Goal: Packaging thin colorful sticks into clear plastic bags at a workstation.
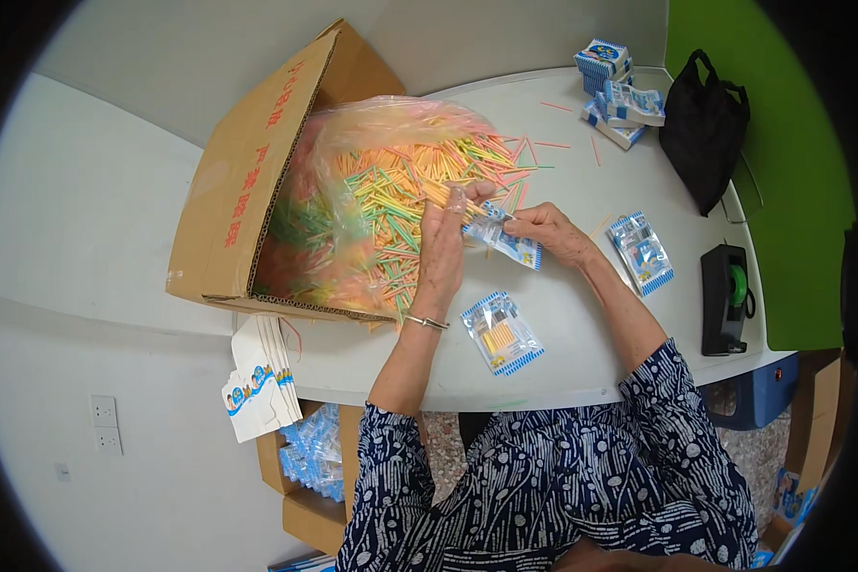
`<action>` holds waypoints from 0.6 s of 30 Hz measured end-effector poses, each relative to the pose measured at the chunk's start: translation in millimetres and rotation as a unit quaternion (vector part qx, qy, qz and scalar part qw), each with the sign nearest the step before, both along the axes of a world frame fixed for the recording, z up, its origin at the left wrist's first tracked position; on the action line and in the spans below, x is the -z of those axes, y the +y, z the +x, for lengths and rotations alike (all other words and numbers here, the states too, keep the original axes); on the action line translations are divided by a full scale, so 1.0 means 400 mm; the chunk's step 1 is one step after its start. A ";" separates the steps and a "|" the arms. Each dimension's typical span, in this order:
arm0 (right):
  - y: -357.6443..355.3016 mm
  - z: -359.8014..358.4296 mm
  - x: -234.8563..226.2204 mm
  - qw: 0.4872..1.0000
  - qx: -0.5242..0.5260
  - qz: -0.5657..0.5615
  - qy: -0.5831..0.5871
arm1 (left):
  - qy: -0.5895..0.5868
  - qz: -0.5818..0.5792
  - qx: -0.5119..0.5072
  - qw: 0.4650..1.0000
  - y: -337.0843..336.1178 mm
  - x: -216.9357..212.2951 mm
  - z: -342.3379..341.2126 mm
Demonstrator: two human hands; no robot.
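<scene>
My left hand (440, 250) is closed round a small bundle of thin orange sticks (437, 194), with a steel bracelet on its wrist. The bundle's lower end meets the open mouth of a clear, blue-edged plastic packet (511, 240); whether the sticks are inside it is hard to see. Thumb and fingers of my right hand (551, 234) pinch that packet near its mouth. Behind both hands spreads a heap of pink, green, yellow and orange sticks (391, 195). A packet with sticks showing inside (502, 334) lies flat in front, and another packet (641, 253) lies to the right.
The heap spills in clear plastic from a tipped cardboard box (243, 181). A tape dispenser (725, 300), a black bag (704, 133) and stacked packets (623, 95) stand at the right. Folded white cartons (260, 377) overhang the left edge, above a box of blue packets (313, 453).
</scene>
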State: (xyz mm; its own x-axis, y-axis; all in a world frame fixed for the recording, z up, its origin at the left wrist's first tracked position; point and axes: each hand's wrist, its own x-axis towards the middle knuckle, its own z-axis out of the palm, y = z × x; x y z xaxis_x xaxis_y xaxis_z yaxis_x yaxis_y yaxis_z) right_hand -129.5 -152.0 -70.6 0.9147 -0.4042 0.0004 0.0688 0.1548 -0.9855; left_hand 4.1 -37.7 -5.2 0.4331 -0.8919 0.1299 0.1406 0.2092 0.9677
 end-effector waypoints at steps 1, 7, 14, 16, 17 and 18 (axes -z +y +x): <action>0.000 -0.001 0.004 1.000 0.003 0.005 0.000 | 0.023 -0.009 -0.022 0.999 0.000 0.002 -0.003; 0.014 0.009 0.022 0.999 0.014 0.030 -0.020 | -0.083 0.027 0.055 0.995 0.014 0.018 0.005; 0.029 0.003 0.003 0.999 0.012 0.040 -0.020 | -0.114 0.029 0.051 0.992 0.031 -0.004 0.015; 0.034 0.002 0.001 0.999 0.018 0.018 -0.024 | -0.089 0.030 0.048 0.994 0.039 -0.024 0.008; 0.037 0.004 0.002 0.999 0.019 0.019 -0.025 | -0.090 0.031 0.049 0.994 0.040 -0.020 0.012; 0.045 0.009 -0.001 0.998 0.013 0.034 -0.042 | -0.176 0.037 0.066 0.982 0.045 -0.021 0.018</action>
State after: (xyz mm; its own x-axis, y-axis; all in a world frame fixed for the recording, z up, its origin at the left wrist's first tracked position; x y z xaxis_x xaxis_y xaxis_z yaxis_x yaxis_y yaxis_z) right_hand -126.0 -134.0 -70.1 0.9018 -0.4294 0.0476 0.1551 0.2189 -0.9634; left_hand 11.4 -19.8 3.1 0.2524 -0.9500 0.1838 -0.1831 0.1397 0.9731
